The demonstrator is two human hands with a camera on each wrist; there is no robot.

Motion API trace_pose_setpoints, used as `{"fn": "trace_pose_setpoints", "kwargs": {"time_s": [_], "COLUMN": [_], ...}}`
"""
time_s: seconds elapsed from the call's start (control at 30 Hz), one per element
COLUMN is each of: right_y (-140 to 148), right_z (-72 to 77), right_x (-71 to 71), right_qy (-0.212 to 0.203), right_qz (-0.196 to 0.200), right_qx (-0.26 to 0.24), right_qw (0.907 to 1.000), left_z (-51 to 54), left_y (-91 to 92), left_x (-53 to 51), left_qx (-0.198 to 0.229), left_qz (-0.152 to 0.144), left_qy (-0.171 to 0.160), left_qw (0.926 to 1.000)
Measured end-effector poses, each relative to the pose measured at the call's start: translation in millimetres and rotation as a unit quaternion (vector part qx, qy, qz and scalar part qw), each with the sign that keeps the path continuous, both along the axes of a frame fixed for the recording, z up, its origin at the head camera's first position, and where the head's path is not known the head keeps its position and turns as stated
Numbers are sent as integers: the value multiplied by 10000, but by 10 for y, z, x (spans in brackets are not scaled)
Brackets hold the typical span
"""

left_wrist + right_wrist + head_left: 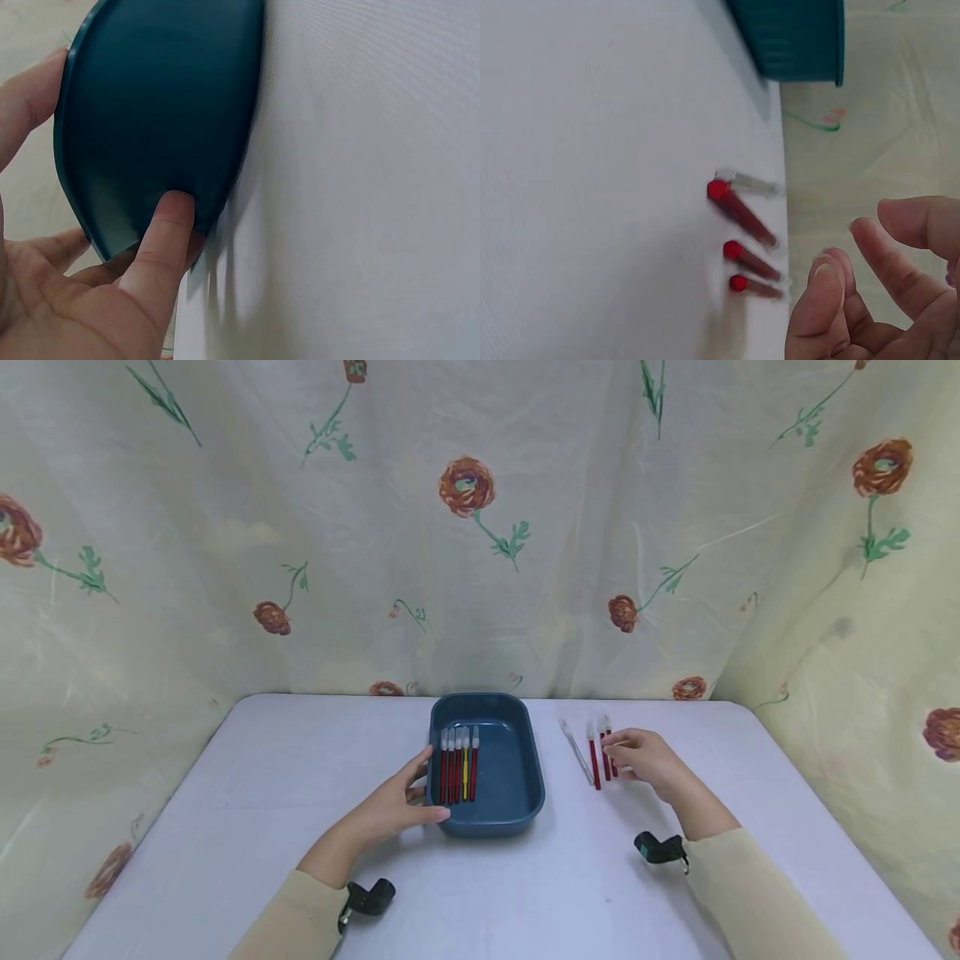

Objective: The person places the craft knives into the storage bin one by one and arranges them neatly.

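Observation:
My left hand (393,797) rests at the left side of a dark blue tray (510,760), thumb at its near left corner. In the left wrist view, one extended finger (166,232) touches the tray's outer wall (161,97). Inside the tray, several slim pen-like sticks (450,772) with clear caps lie side by side, mostly red, one yellow. My right hand (647,762) hovers by a loose group of red capped sticks (595,764) and a silver one (579,756). In the right wrist view its thumb and fingers (892,262) stand apart, holding nothing.
A white-covered table (300,777) carries the tray and sticks. Behind it and along both sides hangs a flowered curtain (555,543). Small black devices (371,897) are strapped at both wrists.

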State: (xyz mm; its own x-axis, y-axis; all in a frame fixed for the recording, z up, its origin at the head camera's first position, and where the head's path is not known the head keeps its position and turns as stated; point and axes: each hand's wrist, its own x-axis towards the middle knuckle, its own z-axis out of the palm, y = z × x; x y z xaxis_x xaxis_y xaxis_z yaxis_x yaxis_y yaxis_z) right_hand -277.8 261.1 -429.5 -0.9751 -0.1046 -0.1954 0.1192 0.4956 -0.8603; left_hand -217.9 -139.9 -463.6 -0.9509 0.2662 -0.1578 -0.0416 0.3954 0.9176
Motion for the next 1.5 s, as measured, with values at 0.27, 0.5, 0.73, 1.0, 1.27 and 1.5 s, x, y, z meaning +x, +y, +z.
{"fn": "trace_pose_setpoints", "kwargs": {"time_s": [0.27, 0.5, 0.73, 1.0, 1.27, 1.5], "right_y": [98, 128, 163, 177, 147, 143], "right_z": [-151, -239, -285, -340, -327, -294], "right_x": [-105, -164, -194, -264, -273, -238], "right_qy": [-55, -366, -338, -109, 127, 145], "right_qz": [-282, -497, -410, -206, -195, -287], "right_qx": [191, 467, 476, 793, 1578, 1677], "right_qw": [9994, 9970, 9975, 9966, 9872, 9853], "left_z": [7, 9, 25, 39, 40, 41], "left_y": [1, 16, 25, 29, 30, 18], "left_x": [2, 3, 8, 20, 30, 34], "left_qx": [-32, -36, -85, -51, -115, -76], "left_qz": [-20, -13, 20, 81, 103, 51], "left_qy": [0, -26, -22, -37, -48, -27], "left_qw": [10000, 10000, 10000, 9999, 9999, 10000]}}
